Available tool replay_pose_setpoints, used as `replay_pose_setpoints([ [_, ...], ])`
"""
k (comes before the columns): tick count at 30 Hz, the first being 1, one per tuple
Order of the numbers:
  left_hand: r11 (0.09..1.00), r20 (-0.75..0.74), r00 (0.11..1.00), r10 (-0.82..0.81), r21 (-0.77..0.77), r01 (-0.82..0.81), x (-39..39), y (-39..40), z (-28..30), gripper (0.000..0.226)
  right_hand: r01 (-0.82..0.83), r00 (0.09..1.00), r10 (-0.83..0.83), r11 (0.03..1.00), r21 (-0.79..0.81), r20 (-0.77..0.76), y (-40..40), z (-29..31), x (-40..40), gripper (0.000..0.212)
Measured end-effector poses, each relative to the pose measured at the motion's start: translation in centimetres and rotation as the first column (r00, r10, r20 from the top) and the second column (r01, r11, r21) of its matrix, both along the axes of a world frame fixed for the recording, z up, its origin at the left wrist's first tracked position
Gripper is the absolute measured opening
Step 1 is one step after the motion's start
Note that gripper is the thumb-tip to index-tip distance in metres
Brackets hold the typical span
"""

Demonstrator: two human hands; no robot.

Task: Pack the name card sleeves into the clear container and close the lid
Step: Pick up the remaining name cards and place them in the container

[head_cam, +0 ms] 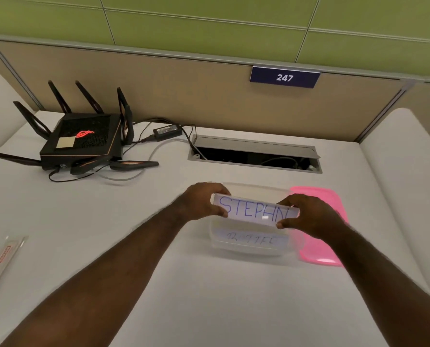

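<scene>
So I've got my left hand (203, 200) pinching the left end of a clear plastic name card sleeve with a white card reading "STEPHN" in blue marker (255, 209), and my right hand (311, 216) is gripping the right end the same way, thumb under, fingers over the top edge. The sleeve sits level between my hands, right above the open mouth of the clear rectangular plastic container (217, 242), which is at about 1 o'clock from me on the pale grey desk (158, 284). Can't tell if the sleeve is touching the rim or just hanging over it.

Down inside the container there's another sleeve with blue handwriting (256, 240), lying flat on the bottom; the writing is too blurry to read.

The pink plastic lid (319, 249) lies flat on the desk just beside the container at 3 o'clock, partly under my right wrist.

Way over at 9 o'clock, by the desk edge, there's a clear plastic packet with a red label (2, 256). At 11 o'clock is a black router with a bunch of antennas (83, 139) plus its black power brick (167, 132). At 12 o'clock there's the open grey cable hatch (255, 146), and above it on the tan partition a dark blue "247" sign (284, 77).
</scene>
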State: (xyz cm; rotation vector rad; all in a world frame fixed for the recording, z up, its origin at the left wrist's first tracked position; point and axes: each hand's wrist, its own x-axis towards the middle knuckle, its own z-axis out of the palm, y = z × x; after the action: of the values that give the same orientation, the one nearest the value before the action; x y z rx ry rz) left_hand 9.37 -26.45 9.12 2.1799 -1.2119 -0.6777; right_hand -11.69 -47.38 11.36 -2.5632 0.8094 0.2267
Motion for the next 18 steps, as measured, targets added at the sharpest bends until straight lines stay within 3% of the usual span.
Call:
replay_pose_setpoints([
  [3,0.986,0.382,0.914,-0.138,0.144,0.089,-1.2,-0.2,-1.1,0.053,-0.046,0.998,0.039,0.99,-0.136,-0.053,0.5,-1.6,-0.4,0.059],
  [6,0.954,0.56,0.78,-0.278,0.258,0.154,-2.5,-0.8,-2.2,0.053,-0.173,0.973,0.114,0.936,-0.308,-0.2,1.4,-2.0,-0.5,0.062],
  [11,0.883,0.643,0.64,-0.42,0.454,0.122,-4.3,-2.3,-3.0,0.049,-0.342,0.914,0.217,0.867,-0.364,-0.342,2.3,-2.5,0.2,0.056],
  [18,0.826,0.613,0.631,-0.475,0.558,0.079,-5.2,-3.4,-3.8,0.037,-0.466,0.848,0.28,0.798,-0.382,-0.45,1.7,-4.4,1.4,0.054],
])
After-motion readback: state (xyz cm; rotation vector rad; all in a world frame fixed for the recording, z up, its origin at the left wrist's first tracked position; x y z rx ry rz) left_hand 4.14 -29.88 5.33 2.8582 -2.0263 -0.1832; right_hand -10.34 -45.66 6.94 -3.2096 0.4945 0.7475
